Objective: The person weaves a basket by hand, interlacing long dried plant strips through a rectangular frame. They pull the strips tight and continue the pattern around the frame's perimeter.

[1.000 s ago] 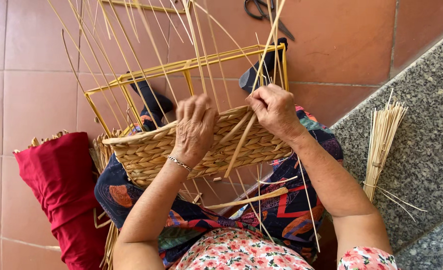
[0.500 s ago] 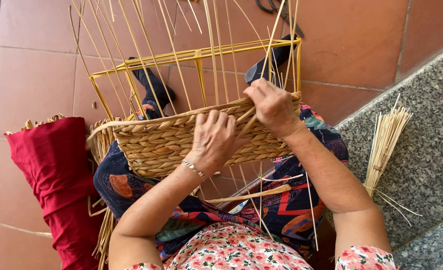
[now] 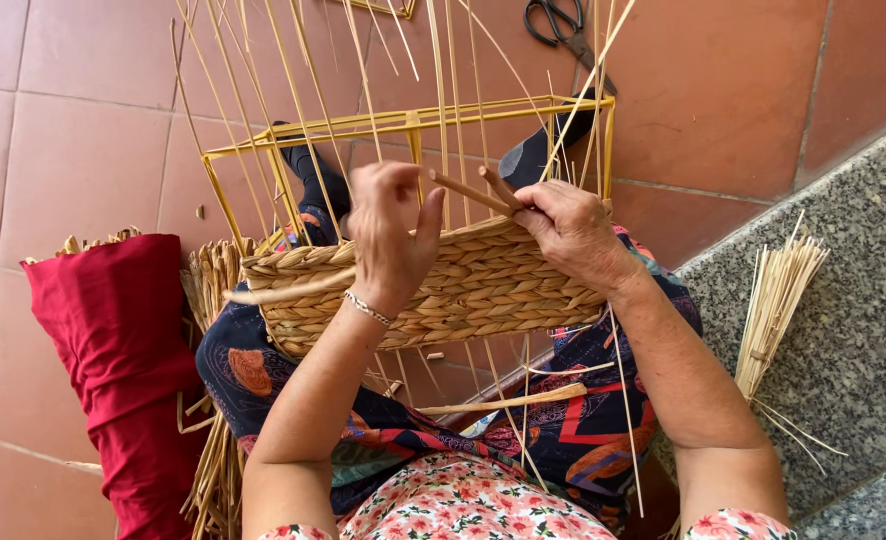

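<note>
Left hand [image 3: 391,232] has lifted off the woven wall since half a second ago; it was flat against the weave, now it's raised above the rim, fingers loosely curled and apart, thumb out, gripping nothing that I can see. A flat straw strand [image 3: 288,290] runs out leftward from under its wrist; can't tell if it's pinched. Right hand [image 3: 570,232] has stayed at the rim, closed on two brown sticks [image 3: 475,190] that point up-left toward the left hand.

Half-woven basket [image 3: 433,285] sits on the lap, tilted toward the camera, weave reaching partway up a yellow wire frame [image 3: 408,122]. Thin upright stakes [image 3: 443,90] fan out above the frame. Red cloth bundle [image 3: 113,360] on the tiles at left, loose straw beside it. Bundle of cut stakes [image 3: 773,305] on the grey stone ledge at right. Scissors [image 3: 561,25] on the floor beyond, well apart.

Risks, my read:
- loose strand is unsupported, so weave tension at the top row could slacken
- sticks sit among the stakes; a sideways lever could snap or kink one
- basket rests only on the lap, so with one hand off it could roll forward
</note>
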